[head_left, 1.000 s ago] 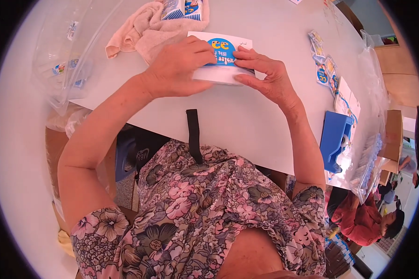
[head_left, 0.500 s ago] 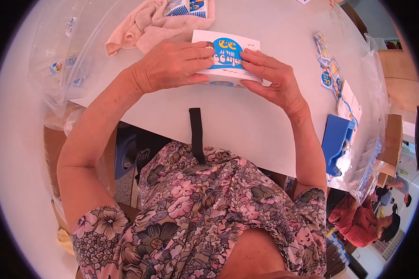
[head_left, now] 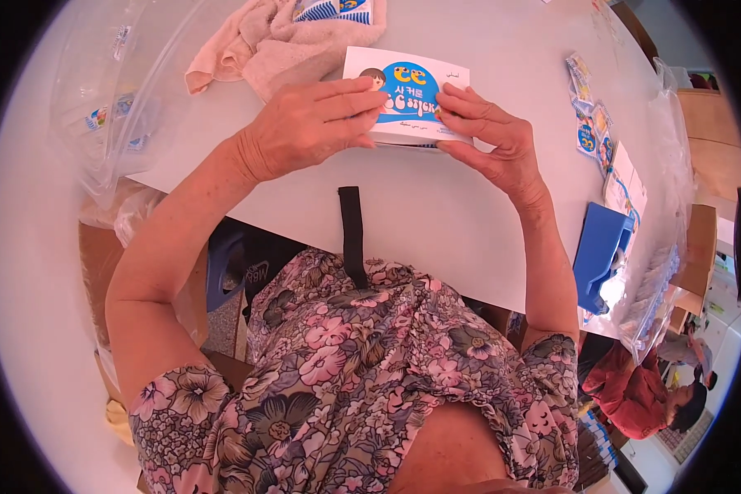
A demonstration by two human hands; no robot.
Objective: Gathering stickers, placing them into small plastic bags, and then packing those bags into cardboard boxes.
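A small white cardboard box [head_left: 424, 86] with a blue printed patch on its broad face is between my hands at the table's middle. My left hand [head_left: 317, 122] grips its left end, fingers laid over the printed face. From the other side my right hand [head_left: 496, 136] holds the right end, with the thumb at the near lower edge and the fingers on top. The box's underside is hidden. Just behind it lies a crumpled pink towel [head_left: 280, 49], with blue-and-white wrapped packets [head_left: 337, 10] on it.
A clear plastic container [head_left: 90, 99] with packets inside stands at the left. On the right lie loose packets [head_left: 589, 128], a folded white carton [head_left: 626, 181], a blue tape dispenser [head_left: 597, 255] and a plastic bag of packets [head_left: 652, 292]. A person in red [head_left: 634, 391] is farther right.
The box has tilted so its printed face shows more and its near side is now mostly hidden. Both hands shifted slightly right with it, keeping hold.
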